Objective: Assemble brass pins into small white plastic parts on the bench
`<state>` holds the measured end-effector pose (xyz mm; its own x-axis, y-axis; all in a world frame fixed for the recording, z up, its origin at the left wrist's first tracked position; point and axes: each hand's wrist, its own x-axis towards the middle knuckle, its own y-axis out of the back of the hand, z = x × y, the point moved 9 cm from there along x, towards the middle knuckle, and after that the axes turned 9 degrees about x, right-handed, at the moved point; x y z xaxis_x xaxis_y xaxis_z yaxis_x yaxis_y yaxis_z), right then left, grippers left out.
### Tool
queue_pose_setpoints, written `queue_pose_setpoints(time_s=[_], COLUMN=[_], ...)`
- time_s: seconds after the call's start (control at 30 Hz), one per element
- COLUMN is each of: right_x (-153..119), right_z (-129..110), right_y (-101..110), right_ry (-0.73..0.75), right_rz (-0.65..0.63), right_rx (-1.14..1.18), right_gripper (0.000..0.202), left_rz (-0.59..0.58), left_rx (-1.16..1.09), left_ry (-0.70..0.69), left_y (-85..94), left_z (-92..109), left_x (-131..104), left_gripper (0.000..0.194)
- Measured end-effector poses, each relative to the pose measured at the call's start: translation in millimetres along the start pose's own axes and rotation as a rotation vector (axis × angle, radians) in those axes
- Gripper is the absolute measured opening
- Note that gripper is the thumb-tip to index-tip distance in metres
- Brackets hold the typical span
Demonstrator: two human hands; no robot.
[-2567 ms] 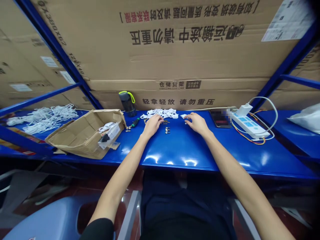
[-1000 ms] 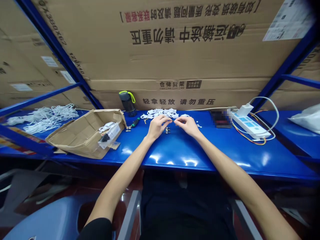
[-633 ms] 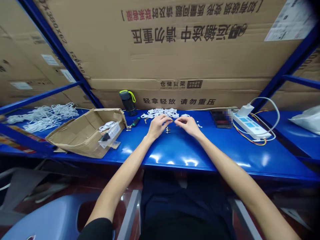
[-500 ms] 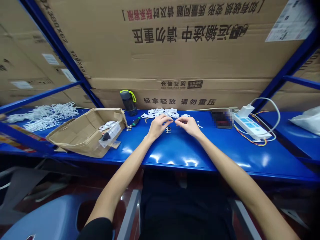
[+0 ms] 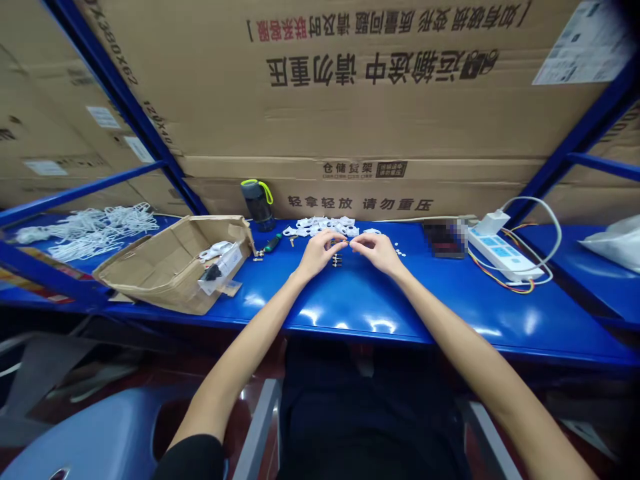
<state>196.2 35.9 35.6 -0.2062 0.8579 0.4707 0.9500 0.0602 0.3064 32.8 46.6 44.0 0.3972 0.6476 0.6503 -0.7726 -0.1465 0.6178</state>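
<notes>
My left hand point(image 5: 319, 252) and my right hand point(image 5: 379, 251) meet fingertip to fingertip over the blue table point(image 5: 375, 293). Both are pinched closed around something too small to make out. Just below my left fingertips lie several small metal pins point(image 5: 337, 261) in a column. Behind the hands is a pile of white plastic parts point(image 5: 325, 225). A few tiny white pieces point(image 5: 399, 249) are scattered to the right of my right hand. Left of my left hand are a small brass piece point(image 5: 293, 241), a green and black screwdriver point(image 5: 273, 243) and some small brass parts point(image 5: 259, 255).
An open cardboard box point(image 5: 150, 288) stands at the left, with white cords point(image 5: 100, 230) beyond it. A dark bottle point(image 5: 258, 207) is at the back. To the right are a dark box point(image 5: 443, 240) and a white power strip point(image 5: 505, 252) with cables.
Both hands stay in almost the same place, fingertips still close together. Nothing else on the table has visibly moved.
</notes>
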Motion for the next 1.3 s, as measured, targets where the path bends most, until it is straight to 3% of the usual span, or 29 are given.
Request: queue_pose_setpoints(time_s=[0.33, 0.5, 0.63, 0.8, 0.97, 1.3], right_x=[-3.2, -1.2, -0.9, -5.9, -8.9, -5.7], right_z=[-11.9, -7.3, 7.6, 32.5, 43.5, 47.8], right_y=[2.1, -1.1, 13.9, 39.3, 41.4, 43.3], right_ry=[0.108, 0.114, 0.023, -0.2, -0.309, -0.33], right_rz=[0.052, -0.04, -0.075, -0.104, -0.174, -0.133], right_rx=[-0.157, -0.308, -0.628, -0.899, -0.917, -0.841], right_gripper=[0.026, 0.023, 0.019, 0.029, 0.028, 0.029], left_rz=[-0.001, -0.016, 0.019, 0.073, 0.092, 0.067], left_rx=[-0.227, -0.205, -0.18, -0.138, -0.109, -0.102], left_ry=[0.165, 0.183, 0.203, 0.242, 0.267, 0.232], left_y=[-0.1, -2.2, 0.3, 4.5, 6.5, 4.9], left_z=[-16.1, -23.2, -27.9, -36.9, -43.3, -35.5], left_x=[1.0, 0.6, 0.1, -0.9, -1.6, -1.6], left_gripper=[0.022, 0.021, 0.018, 0.019, 0.021, 0.022])
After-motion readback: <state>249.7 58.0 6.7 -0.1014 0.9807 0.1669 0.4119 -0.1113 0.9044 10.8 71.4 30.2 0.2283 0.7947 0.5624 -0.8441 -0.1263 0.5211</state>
